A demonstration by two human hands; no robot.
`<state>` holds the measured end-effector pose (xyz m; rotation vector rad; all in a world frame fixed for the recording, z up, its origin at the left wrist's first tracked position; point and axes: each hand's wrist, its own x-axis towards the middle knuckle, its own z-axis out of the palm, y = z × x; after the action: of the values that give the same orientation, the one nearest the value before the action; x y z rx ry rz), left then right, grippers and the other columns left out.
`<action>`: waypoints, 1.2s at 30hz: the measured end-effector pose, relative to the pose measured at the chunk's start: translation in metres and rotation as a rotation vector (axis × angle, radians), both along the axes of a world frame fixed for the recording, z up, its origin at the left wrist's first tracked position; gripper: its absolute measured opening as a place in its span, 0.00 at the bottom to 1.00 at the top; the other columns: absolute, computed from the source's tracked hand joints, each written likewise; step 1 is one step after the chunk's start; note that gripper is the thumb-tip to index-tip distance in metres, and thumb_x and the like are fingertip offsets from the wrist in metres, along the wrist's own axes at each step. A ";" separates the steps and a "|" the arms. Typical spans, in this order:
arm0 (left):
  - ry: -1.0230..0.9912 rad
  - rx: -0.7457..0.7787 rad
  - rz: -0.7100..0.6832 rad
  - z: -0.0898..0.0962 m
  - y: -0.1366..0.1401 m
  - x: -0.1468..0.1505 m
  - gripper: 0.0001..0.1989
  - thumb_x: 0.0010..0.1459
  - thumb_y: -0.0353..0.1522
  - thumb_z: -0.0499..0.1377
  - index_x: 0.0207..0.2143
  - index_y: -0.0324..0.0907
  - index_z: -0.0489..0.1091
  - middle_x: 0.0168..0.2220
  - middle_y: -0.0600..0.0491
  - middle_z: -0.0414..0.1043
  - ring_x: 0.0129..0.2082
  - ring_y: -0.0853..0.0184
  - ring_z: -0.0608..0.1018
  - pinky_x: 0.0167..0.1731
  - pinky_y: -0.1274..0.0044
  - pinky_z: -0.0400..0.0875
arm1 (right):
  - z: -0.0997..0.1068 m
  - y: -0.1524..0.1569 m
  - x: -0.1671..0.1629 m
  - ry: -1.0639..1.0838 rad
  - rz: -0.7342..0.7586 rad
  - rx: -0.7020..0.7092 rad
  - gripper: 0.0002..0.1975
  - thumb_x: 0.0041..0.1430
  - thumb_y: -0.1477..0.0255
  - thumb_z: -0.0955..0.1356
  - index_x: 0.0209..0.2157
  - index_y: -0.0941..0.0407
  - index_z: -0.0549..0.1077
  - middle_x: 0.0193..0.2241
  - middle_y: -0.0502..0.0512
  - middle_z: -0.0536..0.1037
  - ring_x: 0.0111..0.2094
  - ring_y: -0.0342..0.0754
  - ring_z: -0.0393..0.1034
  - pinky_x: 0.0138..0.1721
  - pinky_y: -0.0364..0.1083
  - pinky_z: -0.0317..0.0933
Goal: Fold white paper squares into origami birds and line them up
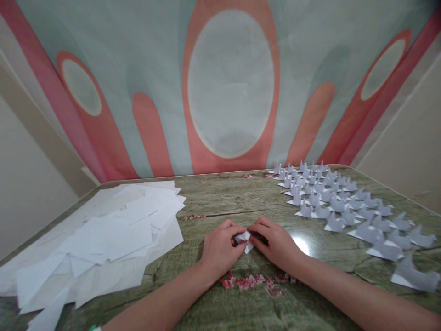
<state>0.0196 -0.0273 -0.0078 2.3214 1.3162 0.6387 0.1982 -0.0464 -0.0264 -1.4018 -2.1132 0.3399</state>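
Paper: a small white folded piece, angular, near the middle of the tabletop's near half, between two bare hands; fingers hide much of it.
Left hand: grip clamped on the paper's left side, thumb low, forefinger above, the other fingers curled.
Right hand: grip closed on the paper's right side, fingertips almost meeting those of the left hand.
Folding: judging by the pose, a small fold is being shaped or creased with both hands at once.
Next press: it seems to call for light, matched pressure, edges kept lined up; paper this thin could crumple or slip out of line.
White figures: on the right, many folded paper shapes in slanting rows, crisp and matte, with upright points and flat, sharp-cornered bases, rather like birds.
Loose sheets: on the left, a broad, untidy overlapping spread of thin, smooth white paper, corners sticking out at all angles.
Tabletop: greenish-brown wood-grain pattern with dark lines, glossy enough to throw back a bright glare beside the right hand; pink blossom print just below the hands.
Backdrop: behind, a grey-green surface with coral bands and pale ovals.
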 end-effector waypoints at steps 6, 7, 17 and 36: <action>0.006 -0.003 -0.005 -0.001 0.001 0.000 0.11 0.51 0.34 0.58 0.39 0.51 0.72 0.34 0.58 0.69 0.30 0.70 0.71 0.29 0.80 0.64 | 0.001 -0.003 0.004 -0.086 0.040 0.066 0.11 0.60 0.71 0.62 0.40 0.51 0.74 0.32 0.55 0.74 0.35 0.48 0.67 0.37 0.46 0.60; 0.009 -0.002 -0.007 -0.001 0.001 0.000 0.11 0.52 0.34 0.57 0.39 0.51 0.72 0.34 0.58 0.69 0.30 0.70 0.72 0.29 0.80 0.64 | 0.001 -0.002 0.004 -0.106 0.045 0.079 0.11 0.60 0.71 0.61 0.40 0.51 0.74 0.33 0.54 0.74 0.35 0.48 0.67 0.37 0.46 0.60; 0.018 0.013 -0.017 -0.002 0.000 -0.001 0.12 0.52 0.33 0.57 0.40 0.52 0.72 0.34 0.58 0.69 0.31 0.70 0.72 0.29 0.81 0.63 | 0.002 0.005 0.000 -0.186 0.089 0.284 0.10 0.61 0.70 0.61 0.35 0.53 0.74 0.30 0.54 0.74 0.33 0.45 0.66 0.35 0.44 0.55; -0.078 0.174 -0.102 -0.004 -0.004 -0.004 0.07 0.56 0.31 0.55 0.35 0.46 0.72 0.34 0.58 0.75 0.33 0.70 0.76 0.36 0.80 0.68 | 0.000 0.006 -0.002 -0.335 0.074 0.450 0.09 0.60 0.73 0.62 0.28 0.57 0.72 0.25 0.52 0.71 0.28 0.45 0.62 0.32 0.45 0.49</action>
<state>0.0156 -0.0312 -0.0114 2.4555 1.1397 0.8299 0.1966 -0.0406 -0.0260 -1.1726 -2.3185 -0.3511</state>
